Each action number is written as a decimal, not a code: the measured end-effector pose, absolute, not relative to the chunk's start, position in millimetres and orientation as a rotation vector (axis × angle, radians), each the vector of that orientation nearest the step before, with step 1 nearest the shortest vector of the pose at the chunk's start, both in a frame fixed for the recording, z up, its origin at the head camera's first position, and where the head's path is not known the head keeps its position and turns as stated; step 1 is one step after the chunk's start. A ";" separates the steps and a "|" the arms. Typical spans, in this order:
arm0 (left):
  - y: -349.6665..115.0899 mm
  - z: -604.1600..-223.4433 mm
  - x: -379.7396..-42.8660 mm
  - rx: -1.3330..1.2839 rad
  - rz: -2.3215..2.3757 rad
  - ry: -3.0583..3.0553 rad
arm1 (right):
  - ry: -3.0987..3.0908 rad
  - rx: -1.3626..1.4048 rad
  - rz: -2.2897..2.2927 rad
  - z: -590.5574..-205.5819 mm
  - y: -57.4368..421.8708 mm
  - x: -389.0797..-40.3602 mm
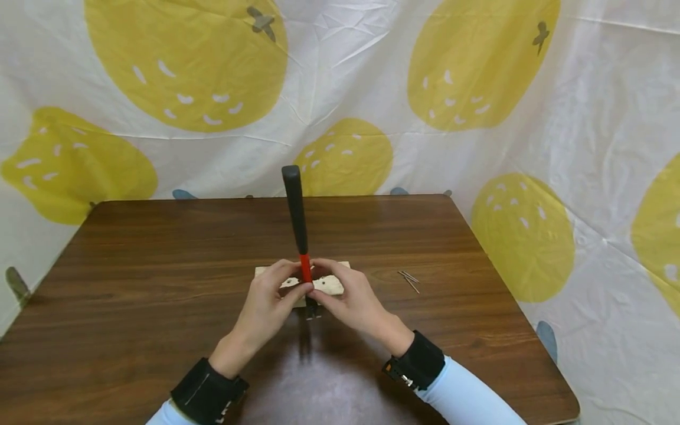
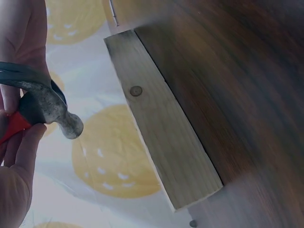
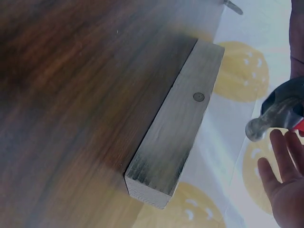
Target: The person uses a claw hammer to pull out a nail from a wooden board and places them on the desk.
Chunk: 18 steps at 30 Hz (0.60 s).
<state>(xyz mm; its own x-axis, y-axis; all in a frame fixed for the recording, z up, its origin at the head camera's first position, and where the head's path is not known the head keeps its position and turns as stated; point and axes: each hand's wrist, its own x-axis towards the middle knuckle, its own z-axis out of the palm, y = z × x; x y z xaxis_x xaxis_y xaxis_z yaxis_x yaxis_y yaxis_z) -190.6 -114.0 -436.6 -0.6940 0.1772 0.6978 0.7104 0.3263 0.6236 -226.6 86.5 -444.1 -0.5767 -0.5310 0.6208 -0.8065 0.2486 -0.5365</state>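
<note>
Hammer (image 1: 297,227) is held upright, head down, over the wood block (image 1: 332,284) at mid-table (image 1: 133,254). Its red neck is pinched between both hands: left hand (image 1: 268,304) and right hand (image 1: 350,301), fingers curled round it. One nail head (image 2: 136,90) is seen flush in the block. Loose nails (image 1: 409,280) are laid to the right, well apart.

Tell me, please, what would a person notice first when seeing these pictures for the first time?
First, the hammer standing upright at the middle of the brown table, its black handle pointing up. The left hand and the right hand both pinch its red neck just above the head, over a pale wooden block with a nail head sunk in it. A few loose nails lie to the right.
</note>
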 end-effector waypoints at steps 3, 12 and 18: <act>-112.8 -435.6 -189.7 -0.780 -1.378 -2.071 | -2.174 1.227 1.275 -443.7 85.7 -224.9; -109.6 -436.0 -187.5 -0.750 -1.461 -2.065 | -2.119 1.234 1.312 -443.2 83.3 -221.0; -107.9 -434.7 -188.5 -0.721 -1.487 -2.064 | -2.053 1.257 1.378 -446.0 83.0 -219.7</act>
